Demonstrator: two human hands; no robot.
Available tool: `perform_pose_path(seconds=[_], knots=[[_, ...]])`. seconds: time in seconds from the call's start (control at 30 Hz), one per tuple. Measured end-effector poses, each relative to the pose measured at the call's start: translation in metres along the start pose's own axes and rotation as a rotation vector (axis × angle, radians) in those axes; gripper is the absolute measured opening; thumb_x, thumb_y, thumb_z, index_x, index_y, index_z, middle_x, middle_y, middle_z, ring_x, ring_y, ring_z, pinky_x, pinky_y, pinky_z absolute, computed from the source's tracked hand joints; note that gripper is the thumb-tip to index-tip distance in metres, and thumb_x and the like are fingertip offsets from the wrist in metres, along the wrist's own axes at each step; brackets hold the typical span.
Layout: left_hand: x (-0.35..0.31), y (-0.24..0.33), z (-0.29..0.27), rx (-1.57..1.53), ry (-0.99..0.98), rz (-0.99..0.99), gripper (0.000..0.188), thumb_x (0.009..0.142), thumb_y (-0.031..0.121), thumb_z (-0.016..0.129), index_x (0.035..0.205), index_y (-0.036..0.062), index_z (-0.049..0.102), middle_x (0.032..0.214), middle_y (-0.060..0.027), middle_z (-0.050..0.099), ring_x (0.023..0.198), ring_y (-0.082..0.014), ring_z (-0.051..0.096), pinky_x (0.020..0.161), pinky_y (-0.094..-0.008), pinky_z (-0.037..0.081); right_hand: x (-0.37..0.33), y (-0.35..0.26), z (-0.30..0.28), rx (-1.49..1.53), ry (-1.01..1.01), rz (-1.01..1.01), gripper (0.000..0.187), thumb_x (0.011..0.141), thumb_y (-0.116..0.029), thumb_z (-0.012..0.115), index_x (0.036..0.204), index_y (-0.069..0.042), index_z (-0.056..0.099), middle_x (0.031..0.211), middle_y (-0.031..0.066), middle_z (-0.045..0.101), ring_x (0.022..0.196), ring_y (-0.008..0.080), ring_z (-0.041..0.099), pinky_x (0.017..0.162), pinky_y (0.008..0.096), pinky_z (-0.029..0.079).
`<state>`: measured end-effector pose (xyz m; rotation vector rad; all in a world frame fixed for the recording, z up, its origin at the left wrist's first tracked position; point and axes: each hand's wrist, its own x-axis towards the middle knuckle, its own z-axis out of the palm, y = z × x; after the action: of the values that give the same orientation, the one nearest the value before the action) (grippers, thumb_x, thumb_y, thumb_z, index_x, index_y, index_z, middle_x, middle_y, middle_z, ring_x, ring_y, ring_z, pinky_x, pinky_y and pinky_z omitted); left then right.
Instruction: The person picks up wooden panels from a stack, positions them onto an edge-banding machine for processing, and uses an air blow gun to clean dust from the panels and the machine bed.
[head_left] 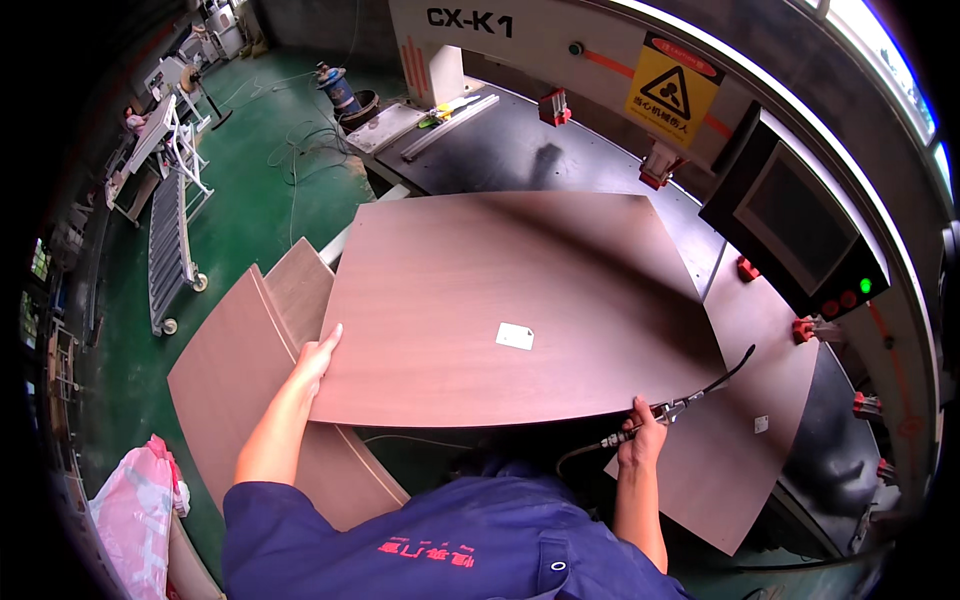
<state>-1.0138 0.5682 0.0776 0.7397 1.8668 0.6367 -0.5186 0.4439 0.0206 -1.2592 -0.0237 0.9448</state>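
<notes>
Top panel (pixel 500 300): brown wood-grain laminate, smooth, matt with slight sheen. White paper label (pixel 515 336) stuck near its centre. Panels below it, left stack (pixel 235 370) and right one (pixel 745 450): same laminate finish. Left hand (pixel 318 358) lies on the top panel's left edge; right hand (pixel 645 435), at its front edge, grips an air nozzle (pixel 672 408), bare shiny metal, with black rubber hose. Machine bed (pixel 500 150) behind the panel: dark, smooth, semi-gloss. Floor (pixel 250 200) left of it: green painted, glossy.
</notes>
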Motion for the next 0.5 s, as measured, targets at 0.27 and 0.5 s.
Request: perform_pose_path(seconds=[0.27,0.5], knots=[[0.063,0.019,0.018,0.028,-0.085,0.151,0.066,0.084,0.051,0.062,0.111,-0.0094,0.06,0.104,-0.0184,0.065,0.095,-0.0245,0.063,0.083,-0.0359,0.05,-0.008,0.015,-0.018,-0.016,0.065,-0.004,0.021,0.079,-0.002,0.069,0.078,-0.009,0.05,0.07,0.0026,0.057,0.054,0.0116,0.054,0.042,0.0226,0.038],[0.132,0.031,0.018,0.123,-0.098,0.202,0.071,0.082,0.055,0.061,0.111,-0.0102,0.06,0.107,-0.0191,0.064,0.098,-0.0263,0.062,0.085,-0.0362,0.048,-0.008,0.03,-0.011,-0.034,0.036,-0.011,0.018,0.079,-0.004,0.07,0.086,-0.009,0.054,0.074,0.003,0.061,0.062,0.0147,0.062,0.042,0.0233,0.04]])
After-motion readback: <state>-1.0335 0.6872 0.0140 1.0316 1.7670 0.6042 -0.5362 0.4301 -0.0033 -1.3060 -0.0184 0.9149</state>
